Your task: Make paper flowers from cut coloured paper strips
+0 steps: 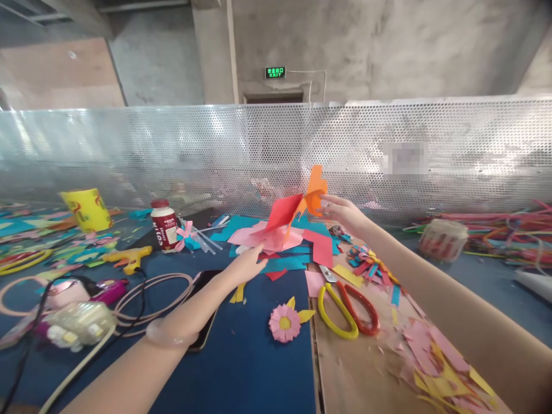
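My right hand [340,211] is raised over the pile with its fingertips closed on a cut piece of orange paper [317,188]. A folded or tilted sheet of red paper [284,211] stands up just left of it. My left hand [249,263] is lower down, its fingers bent together at the near edge of the pink paper [244,237]; the tips are partly hidden. Blue paper sheets [282,264] lie under the pink ones. Close by on the right are scissors [345,307] with one yellow and one red handle loop. A pink paper flower [284,323] with yellow leaves lies nearer me.
A phone [207,316] lies under my left forearm. Leftward are a Costa bottle [164,226], a yellow glue gun [128,259], a power strip with cables [80,325] and a yellow roll [88,211]. Paper scraps [448,374] and a jar [443,240] are rightward. A perforated metal panel [207,138] stands behind.
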